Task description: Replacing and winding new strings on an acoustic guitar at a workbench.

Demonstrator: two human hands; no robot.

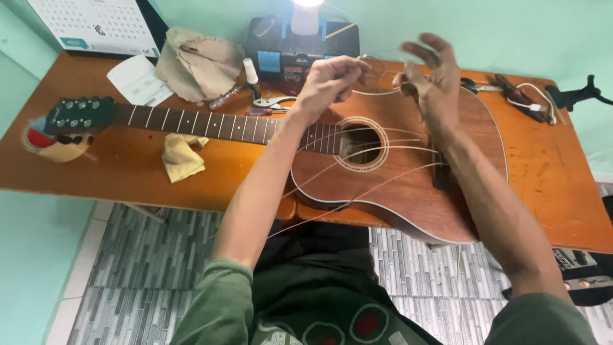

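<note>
One brown acoustic guitar [408, 185] lies flat across the wooden table [128, 172], its long axis left-right, headstock [80, 115] pointing left. Loose strings [357, 156] trail off the body. Left hand [329, 80] pinches a coiled string [373, 67]; right hand [431, 80] hovers, fingers spread.

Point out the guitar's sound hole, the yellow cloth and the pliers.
sound hole [361, 144], head view, dark opening.
yellow cloth [181, 158], head view, middle of the folds.
pliers [271, 101], head view, metal jaws.

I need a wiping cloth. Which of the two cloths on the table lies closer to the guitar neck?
The small yellow cloth, lying just under the guitar neck. The larger beige cloth sits farther back, near the black toolbox.
</note>
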